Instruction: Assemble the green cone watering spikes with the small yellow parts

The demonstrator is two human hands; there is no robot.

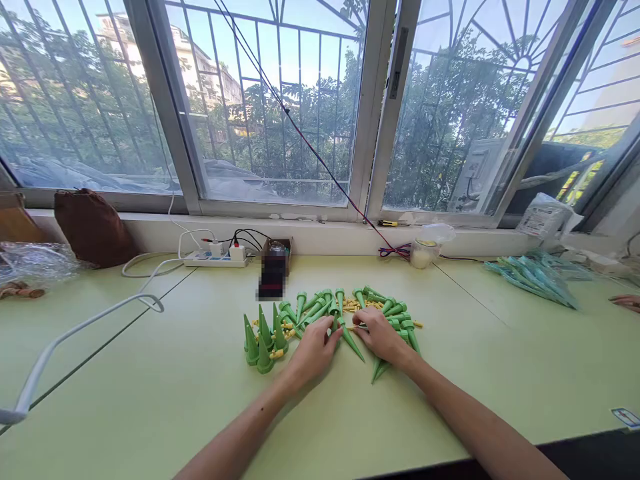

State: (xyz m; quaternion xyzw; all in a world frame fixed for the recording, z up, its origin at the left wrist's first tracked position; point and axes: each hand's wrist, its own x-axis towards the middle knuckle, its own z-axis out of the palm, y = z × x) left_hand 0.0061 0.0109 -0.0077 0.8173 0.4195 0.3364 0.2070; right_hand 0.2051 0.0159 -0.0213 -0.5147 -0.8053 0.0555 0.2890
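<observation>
My left hand [316, 347] is closed around a green watering spike [335, 321], a plastic cone whose tip points up. Just to the right, my right hand [383, 335] pinches a small yellow plastic valve [351, 327], mostly hidden by the fingers. Between the hands, a loose green spike [353, 341] lies with its point toward me. Several more green spikes [317, 307] are heaped behind both hands, around a pile of yellow valves [353, 305]. To the left stands a group of upright spikes [264, 353], some with yellow valves at their bases.
A power strip [215, 260] with cables and a small box [278, 250] sit near the window. A white metal tube [75, 333] crosses the left side. Plastic bags [533, 280] lie at the right; another person's hand [626, 302] shows at the right edge.
</observation>
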